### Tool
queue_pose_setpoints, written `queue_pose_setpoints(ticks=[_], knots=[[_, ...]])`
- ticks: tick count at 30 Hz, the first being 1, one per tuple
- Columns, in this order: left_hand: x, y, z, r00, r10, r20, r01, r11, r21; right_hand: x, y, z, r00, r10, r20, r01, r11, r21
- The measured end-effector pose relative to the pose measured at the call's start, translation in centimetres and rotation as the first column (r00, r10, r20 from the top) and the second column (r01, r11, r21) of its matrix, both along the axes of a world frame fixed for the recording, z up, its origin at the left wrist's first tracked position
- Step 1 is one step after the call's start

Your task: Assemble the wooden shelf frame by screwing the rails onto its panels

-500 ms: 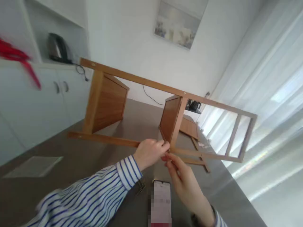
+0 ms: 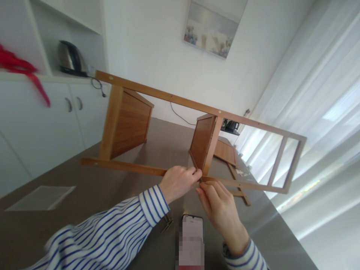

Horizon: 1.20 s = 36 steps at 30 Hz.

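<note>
The wooden frame (image 2: 191, 102) lies lengthwise across the view on the grey table (image 2: 98, 197), one long rail above the other, with the end panel (image 2: 132, 123) and the middle panel (image 2: 203, 140) set crosswise between the rails and reaching toward the wall (image 2: 146, 45). The left hand (image 2: 180, 182) is closed on the lower rail, fingers bent over it at the lower corner of the middle panel. The right hand (image 2: 221, 202) is just beside it at the same joint, thumb and forefinger drawn together on a thin part (image 2: 200, 180) that is too small to identify. Both striped sleeves reach in from the near edge. A phone (image 2: 192, 234) lies on the table below the hands, its screen partly blurred; a few metal bolts (image 2: 168, 225) lie to its left, near the left cuff. A clear bag (image 2: 42, 198) lies flat at the far left of the table. Behind the frame, to the right, a loose panel (image 2: 225, 150) rests beside wooden strips. A kettle (image 2: 71, 58) stands on the cabinet at left; a white curtain (image 2: 317, 150) hangs at right.
</note>
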<state>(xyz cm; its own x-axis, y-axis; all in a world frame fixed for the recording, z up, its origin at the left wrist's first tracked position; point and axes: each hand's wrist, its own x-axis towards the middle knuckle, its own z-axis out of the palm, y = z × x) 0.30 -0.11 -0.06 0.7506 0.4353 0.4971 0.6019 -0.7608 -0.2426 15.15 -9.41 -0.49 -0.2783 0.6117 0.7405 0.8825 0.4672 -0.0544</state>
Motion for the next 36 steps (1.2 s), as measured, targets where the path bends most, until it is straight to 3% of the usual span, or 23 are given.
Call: queue_pose_setpoints(ticks=[2,4,7,9,12,15,18,21,23,26,29,31,33,36], knots=[[0.0,0.0,-0.1,1.0,0.004,0.001,-0.004,1.0,0.003,-0.6,0.2,-0.5,0.986,-0.071,-0.149,0.067,0.997,-0.031],[0.0,0.0,-0.1,1.0,0.012,0.003,-0.012,1.0,0.008,-0.9,0.3,-1.1,0.914,-0.124,-0.385,0.085,0.99,-0.116],[0.0,0.0,0.0,1.0,0.007,-0.001,-0.007,1.0,0.014,-1.1,0.3,-1.9,0.719,-0.119,-0.685,-0.055,0.972,-0.226],[0.0,0.0,0.0,1.0,-0.001,-0.002,0.001,1.0,0.016,-0.9,0.0,-2.0,0.676,-0.109,-0.729,-0.118,0.96,-0.252],[0.0,-0.1,0.0,1.0,-0.004,-0.001,0.004,1.0,0.021,-0.5,-0.8,-1.4,0.844,-0.067,-0.533,-0.08,0.966,-0.247],[0.0,-0.2,0.1,1.0,-0.006,0.002,0.006,1.0,0.026,0.1,-1.6,-0.2,0.991,-0.015,-0.129,-0.005,0.988,-0.157],[0.0,-0.2,0.1,1.0,0.002,0.009,-0.002,1.0,0.025,0.6,-2.0,0.7,0.975,-0.114,0.193,0.117,0.993,-0.006],[0.1,-0.3,0.2,1.0,0.003,0.011,-0.003,1.0,0.022,0.5,-2.2,0.8,0.93,-0.208,0.303,0.201,0.978,0.055],[0.1,-0.4,0.2,1.0,0.002,0.011,-0.002,1.0,0.014,-0.1,-2.2,0.5,0.942,-0.244,0.231,0.244,0.969,0.027],[0.2,-0.4,0.2,1.0,0.001,0.009,-0.001,1.0,0.0,-1.6,-2.1,-0.1,0.963,-0.267,-0.045,0.259,0.956,-0.14],[0.1,-0.4,0.2,1.0,-0.005,-0.004,0.005,1.0,-0.003,-2.8,-1.8,-0.8,0.888,-0.24,-0.393,0.097,0.932,-0.35],[0.0,-0.4,0.2,1.0,-0.004,-0.015,0.004,1.0,-0.007,-3.1,-1.6,-1.2,0.793,-0.199,-0.576,-0.061,0.915,-0.4],[-0.1,-0.4,0.3,1.0,-0.002,-0.016,0.002,1.0,-0.01,-2.8,-1.4,-1.4,0.734,-0.161,-0.659,-0.156,0.906,-0.395],[-0.1,-0.4,0.5,1.0,-0.012,-0.004,0.012,1.0,-0.01,-1.6,-1.7,-1.1,0.823,-0.104,-0.559,-0.14,0.916,-0.377]])
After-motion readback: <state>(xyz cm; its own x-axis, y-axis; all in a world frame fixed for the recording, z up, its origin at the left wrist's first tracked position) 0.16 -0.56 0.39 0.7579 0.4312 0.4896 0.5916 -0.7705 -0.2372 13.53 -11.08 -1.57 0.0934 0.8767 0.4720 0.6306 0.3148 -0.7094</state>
